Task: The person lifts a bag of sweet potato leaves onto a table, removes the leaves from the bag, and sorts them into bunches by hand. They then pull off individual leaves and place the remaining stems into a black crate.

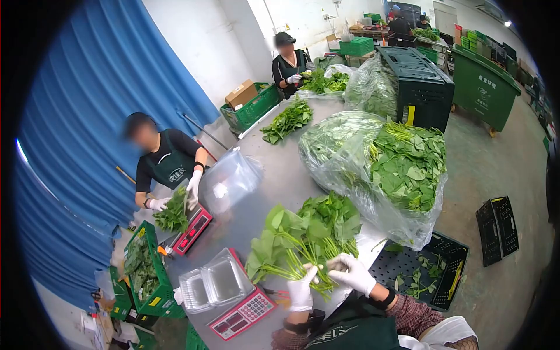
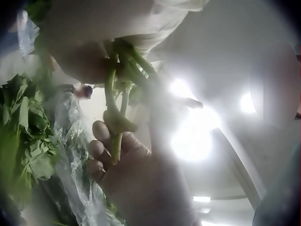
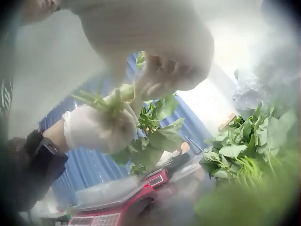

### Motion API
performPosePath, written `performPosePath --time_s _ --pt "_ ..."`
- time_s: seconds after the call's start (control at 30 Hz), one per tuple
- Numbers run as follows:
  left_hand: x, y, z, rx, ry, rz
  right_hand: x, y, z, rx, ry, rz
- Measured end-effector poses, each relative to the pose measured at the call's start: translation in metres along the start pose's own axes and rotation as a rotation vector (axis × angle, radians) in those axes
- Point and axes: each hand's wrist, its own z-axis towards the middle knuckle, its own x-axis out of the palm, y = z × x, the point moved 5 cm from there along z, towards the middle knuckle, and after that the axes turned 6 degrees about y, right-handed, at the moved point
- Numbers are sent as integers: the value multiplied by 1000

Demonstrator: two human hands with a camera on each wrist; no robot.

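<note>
Gloved in white, my left hand [image 1: 301,290] grips the stems of a bunch of leafy greens [image 1: 280,236] over the near edge of the metal table. The leaves fan out away from me. My right hand [image 1: 352,274] is close beside it, fingers curled in at the stems [image 1: 322,286]. In the left wrist view, the right hand's fingertips [image 2: 99,153] lie against a stem end. The right wrist view has the left hand [image 3: 101,129] wrapped round the stems, their cut ends sticking out. More loose greens [image 1: 335,219] lie just beyond the bunch.
A red scale [image 1: 242,312] with clear plastic boxes [image 1: 213,283] stands left of my hands. A large plastic bag of greens [image 1: 408,163] is at right, above a black crate [image 1: 452,274]. Across the table, a person [image 1: 169,157] handles greens at another scale [image 1: 192,230].
</note>
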Motion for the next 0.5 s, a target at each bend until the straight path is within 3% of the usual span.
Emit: performPosePath --time_s 0.13,0.17,0.2,0.27,0.3,0.4,0.5 --pt "4 10 -3 19 23 -9 9 -8 14 43 39 -108" --pt "6 13 -2 37 63 -6 19 -52 24 189 83 43" --pt "9 12 -3 36 66 -4 19 -39 22 188 80 44" --pt "15 3 -6 50 -19 39 10 10 17 -40 -88 153" --pt "18 2 -5 51 -20 40 12 1 15 -40 -110 352" --pt "27 4 -7 29 -67 -20 7 0 8 -179 -103 464" --pt "37 18 -10 -59 -33 -98 -7 19 -7 -143 -43 531"
